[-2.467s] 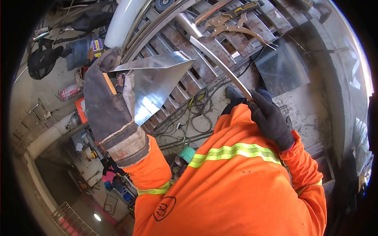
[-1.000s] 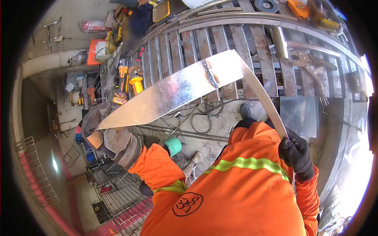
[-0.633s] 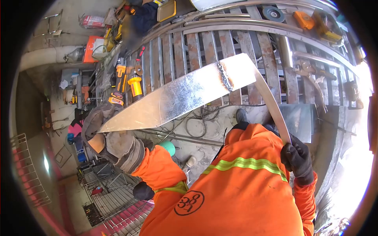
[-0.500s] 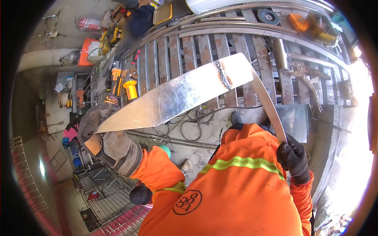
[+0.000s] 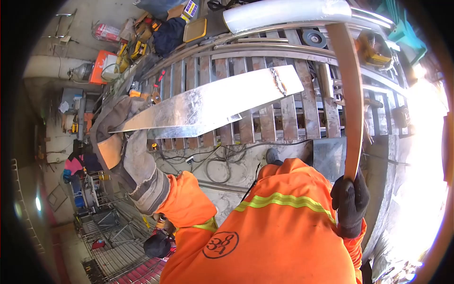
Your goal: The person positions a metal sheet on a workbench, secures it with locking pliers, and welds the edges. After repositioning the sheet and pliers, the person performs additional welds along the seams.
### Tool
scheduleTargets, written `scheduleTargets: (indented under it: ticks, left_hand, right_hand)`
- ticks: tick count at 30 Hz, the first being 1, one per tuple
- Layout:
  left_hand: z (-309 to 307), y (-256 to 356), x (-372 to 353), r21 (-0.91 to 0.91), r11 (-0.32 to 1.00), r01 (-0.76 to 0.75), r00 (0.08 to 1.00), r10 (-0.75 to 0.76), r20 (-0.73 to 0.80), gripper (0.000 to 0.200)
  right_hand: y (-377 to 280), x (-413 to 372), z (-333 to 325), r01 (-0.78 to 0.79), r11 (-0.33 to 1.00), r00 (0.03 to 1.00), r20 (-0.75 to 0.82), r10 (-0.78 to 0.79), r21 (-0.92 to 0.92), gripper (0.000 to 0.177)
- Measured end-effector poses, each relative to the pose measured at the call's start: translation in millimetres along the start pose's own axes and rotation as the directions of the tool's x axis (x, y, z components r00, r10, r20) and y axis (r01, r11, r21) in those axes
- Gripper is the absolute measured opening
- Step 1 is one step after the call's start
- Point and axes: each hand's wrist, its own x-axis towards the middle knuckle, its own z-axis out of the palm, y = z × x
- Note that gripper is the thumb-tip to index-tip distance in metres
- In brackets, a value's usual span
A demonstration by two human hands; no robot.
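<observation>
My left hand [image 5: 137,146], in a thick grey work glove, is wrapped round the narrow end of a shiny bent metal sheet [image 5: 208,102]. The sheet stretches right over the slatted metal bench [image 5: 246,120], with a dark, burnt-looking weld seam near its wide end. In a dark knit glove, my right hand [image 5: 351,203] grips the lower end of a long, narrow, slightly curved strip [image 5: 352,104]. The strip stands out over the bench's right part, apart from the sheet in this view.
A grinding disc [image 5: 314,38], a yellow power tool [image 5: 376,52] and metal bars lie on the bench. Cables [image 5: 227,163] coil on the floor below it. A person in a dark cap [image 5: 157,245] is at the lower left, near wire racks [image 5: 118,236].
The strip has come away from the sheet's wide end and swung up to the right in my right hand. The sheet has tilted, showing a lower fold. My view has shifted slightly.
</observation>
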Motion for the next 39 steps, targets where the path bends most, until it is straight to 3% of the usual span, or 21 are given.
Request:
scheduleTargets:
  ticks: [1, 2, 3, 5, 7, 9, 11, 13, 15, 17, 19, 22, 26, 28, 32, 35, 37, 39]
  left_hand:
    - [12, -3, 2, 0.020, 0.990, -0.138, 0.983, 0.139, -0.115, 0.033]
    - [-3, -31, 15, 0.136, 0.922, -0.364, 0.930, 0.366, 0.007, 0.036]
    - [12, -17, 17, 0.130, 0.919, -0.372, 0.927, 0.375, 0.002, 0.036]
    - [47, 15, 15, -0.104, 0.991, -0.082, 0.954, 0.047, -0.297, 0.046]
    - [51, 18, 19, -0.187, 0.979, -0.083, 0.955, 0.025, -0.294, 0.047]
    - [52, 24, 26, -0.177, 0.984, 0.023, 0.971, -0.064, -0.232, 0.044]
    - [56, 25, 29, -0.153, 0.988, -0.007, 0.972, -0.029, -0.232, 0.044]
    - [60, 20, 33, -0.310, 0.951, -0.009, 0.965, -0.072, -0.251, 0.045]
    - [56, 1, 45, -0.221, 0.975, -0.033, 0.978, -0.014, -0.206, 0.042]
    - [59, -6, 49, -0.232, 0.973, 0.002, 0.950, -0.074, -0.302, 0.038]
    - [48, -40, 63, -0.226, 0.974, 0.003, 0.944, -0.077, -0.321, 0.039]
    - [23, -99, 70, -0.233, 0.972, 0.007, 0.937, -0.088, -0.339, 0.040]
    - [7, -139, 61, -0.213, 0.977, 0.027, 0.939, -0.098, -0.329, 0.042]
    - [14, -120, 55, -0.250, 0.967, 0.042, 0.932, -0.128, -0.338, 0.041]
    - [10, -126, 79, -0.426, 0.904, -0.029, 0.945, -0.114, -0.306, 0.031]
    - [23, -94, 80, -0.376, 0.925, -0.057, 0.942, -0.075, -0.327, 0.031]
    - [39, -59, 67, -0.323, 0.943, -0.077, 0.934, -0.045, -0.355, 0.031]
    - [58, -26, 44, -0.275, 0.957, -0.095, 0.930, -0.014, -0.368, 0.030]
  right_hand:
    - [1, 0, -2, 0.008, 1.000, 1.000, -0.005, -0.008, -0.005, 0.044]
    - [4, 0, -3, 0.096, 0.995, 0.995, 0.038, -0.097, 0.029, 0.045]
    - [9, -1, -4, 0.182, 0.981, 0.979, 0.076, -0.187, 0.066, 0.046]
    - [4, 1, -4, 0.119, 0.990, 0.987, 0.100, -0.126, 0.070, 0.047]
    - [-16, 11, 2, -0.086, 0.963, 0.977, 0.168, 0.132, -0.256, 0.048]
    - [-14, 7, -1, -0.097, 0.981, 0.981, 0.150, 0.123, -0.171, 0.047]
    - [-6, 7, 2, -0.024, 0.993, 0.998, 0.062, 0.031, -0.112, 0.047]
    - [-11, 21, -9, -0.027, 0.980, 0.988, 0.141, 0.056, -0.199, 0.049]
    - [-7, 27, -15, 0.020, 0.914, 0.982, 0.179, 0.057, -0.406, 0.051]
    - [3, 25, -16, 0.034, 0.927, 0.989, 0.149, 0.024, -0.374, 0.050]
    - [12, 28, -20, -0.128, 0.913, 0.983, 0.074, 0.169, -0.388, 0.044]
    - [45, 29, -29, -0.228, 0.887, 0.964, 0.033, 0.262, -0.402, 0.044]
    - [96, 30, -30, -0.258, 0.854, 0.958, -0.005, 0.286, -0.452, 0.047]
    - [99, 36, -21, -0.127, 0.677, 0.986, -0.018, 0.166, -0.725, 0.049]
    - [84, 54, -1, 0.040, 0.525, 0.999, 0.034, -0.022, -0.850, 0.050]
    - [89, 83, 2, 0.096, 0.496, 0.993, 0.048, -0.109, -0.863, 0.048]
    - [100, 102, -3, 0.081, 0.430, 0.996, 0.053, -0.077, -0.899, 0.044]
    - [113, 111, -8, 0.125, 0.399, 0.981, 0.054, -0.185, -0.909, 0.040]
